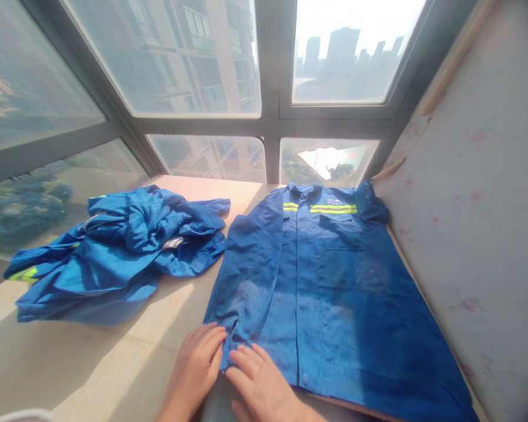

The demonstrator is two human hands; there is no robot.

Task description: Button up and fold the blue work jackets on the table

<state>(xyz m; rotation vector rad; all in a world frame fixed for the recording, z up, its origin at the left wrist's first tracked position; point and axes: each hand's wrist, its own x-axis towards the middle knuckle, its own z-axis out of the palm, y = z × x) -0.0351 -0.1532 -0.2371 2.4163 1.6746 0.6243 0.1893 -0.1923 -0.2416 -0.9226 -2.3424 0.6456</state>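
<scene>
A blue work shirt (334, 281) with yellow reflective strips lies spread flat on the beige surface (114, 363), collar toward the window. Its left sleeve is folded in over the body. My left hand (197, 366) lies flat with fingers together at the sleeve's cuff, on the shirt's lower left corner. My right hand (261, 384) rests open beside it, fingers stretched out on the shirt's lower hem. Neither hand grips the cloth.
A crumpled heap of blue garments (118, 252) with yellow strips lies to the left. Large windows (264, 88) run along the far side. A pale wall (479, 234) stands close against the shirt's right edge.
</scene>
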